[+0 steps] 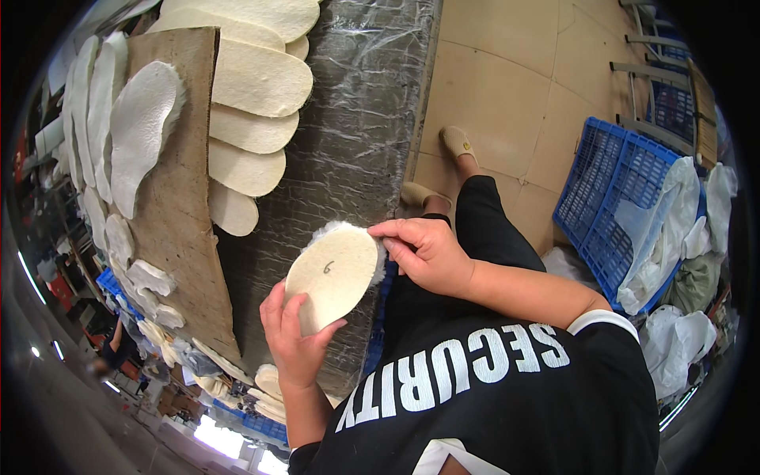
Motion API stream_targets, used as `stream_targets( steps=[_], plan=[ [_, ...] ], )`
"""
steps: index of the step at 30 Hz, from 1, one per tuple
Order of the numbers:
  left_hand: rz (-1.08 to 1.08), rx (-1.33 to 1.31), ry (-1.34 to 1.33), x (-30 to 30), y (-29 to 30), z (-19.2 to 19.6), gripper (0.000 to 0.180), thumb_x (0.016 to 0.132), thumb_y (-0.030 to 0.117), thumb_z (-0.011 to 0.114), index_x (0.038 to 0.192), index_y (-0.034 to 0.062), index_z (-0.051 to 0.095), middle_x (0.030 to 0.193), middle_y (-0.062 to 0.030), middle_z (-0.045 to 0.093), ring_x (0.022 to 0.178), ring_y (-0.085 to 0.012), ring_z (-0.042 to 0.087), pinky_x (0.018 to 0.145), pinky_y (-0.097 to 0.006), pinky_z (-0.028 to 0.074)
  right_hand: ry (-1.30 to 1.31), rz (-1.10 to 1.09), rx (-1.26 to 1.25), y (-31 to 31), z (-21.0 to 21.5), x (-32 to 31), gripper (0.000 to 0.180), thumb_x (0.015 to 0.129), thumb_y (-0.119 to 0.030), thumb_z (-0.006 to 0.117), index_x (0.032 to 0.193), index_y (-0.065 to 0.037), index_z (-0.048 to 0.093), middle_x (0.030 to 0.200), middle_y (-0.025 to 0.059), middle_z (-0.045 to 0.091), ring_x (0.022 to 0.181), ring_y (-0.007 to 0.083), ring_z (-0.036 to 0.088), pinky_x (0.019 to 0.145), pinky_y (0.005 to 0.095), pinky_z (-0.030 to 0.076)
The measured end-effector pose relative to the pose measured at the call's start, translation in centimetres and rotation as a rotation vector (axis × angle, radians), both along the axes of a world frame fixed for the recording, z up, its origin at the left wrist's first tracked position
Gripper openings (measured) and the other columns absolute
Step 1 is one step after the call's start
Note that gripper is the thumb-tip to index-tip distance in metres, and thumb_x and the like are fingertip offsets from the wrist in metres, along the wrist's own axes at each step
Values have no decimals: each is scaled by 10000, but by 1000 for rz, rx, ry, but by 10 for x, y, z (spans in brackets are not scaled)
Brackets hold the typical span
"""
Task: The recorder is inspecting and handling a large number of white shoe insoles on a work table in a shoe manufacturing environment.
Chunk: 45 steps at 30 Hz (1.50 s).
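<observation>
Both hands hold one cream felt insole point(332, 273) with a fluffy white edge, over the near edge of a table wrapped in grey plastic film point(356, 134). My left hand point(294, 340) grips its lower end from below, thumb on the flat face. My right hand point(423, 253) pinches its upper right rim. A small dark mark sits on the insole's face.
A row of cream insoles point(253, 95) overlaps on the table beside a brown board point(186, 182) carrying white fleecy pieces point(138, 127). More pieces lie at the lower left. A blue crate point(609, 206) with white bags stands on the tiled floor at right.
</observation>
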<state>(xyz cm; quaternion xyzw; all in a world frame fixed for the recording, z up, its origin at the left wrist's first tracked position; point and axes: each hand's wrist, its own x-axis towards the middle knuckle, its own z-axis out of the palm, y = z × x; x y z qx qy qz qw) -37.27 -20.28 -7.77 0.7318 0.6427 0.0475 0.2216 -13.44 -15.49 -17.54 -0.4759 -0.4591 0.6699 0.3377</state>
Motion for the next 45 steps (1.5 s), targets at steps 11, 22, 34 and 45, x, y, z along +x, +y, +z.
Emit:
stream_targets(
  steps=[11, 22, 34, 45],
  plan=[
    [11, -61, -10, 0, 3, 0, 734, 471, 256, 918, 1079, 35, 572, 1294, -201, 537, 1081, -398, 535, 904, -475, 463, -119, 306, 784, -36, -17, 11, 356, 736, -99, 675, 1090, -139, 680, 660, 13, 516, 518, 206, 536, 476, 340, 435],
    [43, -60, 16, 4, -3, 0, 720, 474, 218, 922, 1080, 41, 576, 1300, -193, 542, 1103, -392, 529, 919, -472, 462, -232, 368, 776, -41, -19, 7, 401, 740, -136, 649, 1140, -153, 679, 653, 15, 514, 524, 208, 552, 499, 348, 459],
    [43, -7, 37, -13, -7, -1, 646, 578, 255, 882, 1106, 46, 574, 1300, -201, 537, 1072, -391, 533, 883, -461, 477, -313, 169, 845, -4, 3, -10, 338, 686, -295, 795, 899, -143, 581, 1180, 108, 580, 1111, 310, 551, 923, 469, 396],
    [79, -18, -54, -38, -23, -10, 501, 731, 305, 773, 1145, 67, 620, 1352, -187, 510, 1079, -351, 530, 908, -442, 431, -430, 481, 902, 16, 0, -49, 284, 687, -381, 694, 853, -195, 558, 1339, 166, 550, 1253, 316, 522, 1126, 540, 137]
  ],
)
